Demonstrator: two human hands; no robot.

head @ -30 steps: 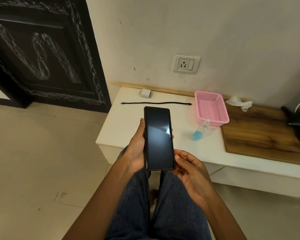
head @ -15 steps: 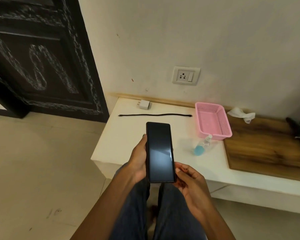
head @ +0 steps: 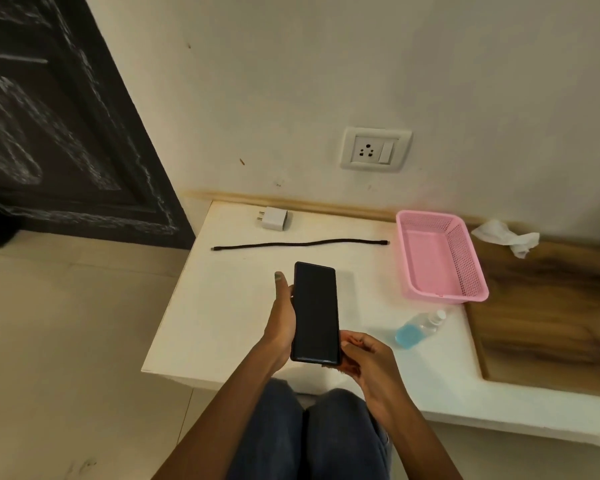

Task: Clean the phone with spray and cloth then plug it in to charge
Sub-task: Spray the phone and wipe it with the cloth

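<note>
A black phone (head: 315, 311) with a dark screen is held upright over the white ledge (head: 222, 317). My left hand (head: 283, 323) grips its left edge, thumb along the side. My right hand (head: 368, 358) holds the phone's lower right corner with curled fingers. A small spray bottle (head: 418, 330) of blue liquid lies on its side to the right. The white cloth (head: 506, 237) sits crumpled at the back right. A white charger adapter (head: 273, 218) and a black cable (head: 300, 243) lie near the wall, below the wall socket (head: 374, 149).
A pink plastic basket (head: 465, 271) stands right of the cable. A wooden board (head: 548, 317) covers the ledge's right part. A dark carved door (head: 56, 126) is at the left, above the tiled floor (head: 66, 341). My knees in jeans (head: 309, 434) are below the ledge.
The phone and both hands have moved lower and forward over the ledge. The camera has tilted so more of the wall shows. The grip on the phone is unchanged.
</note>
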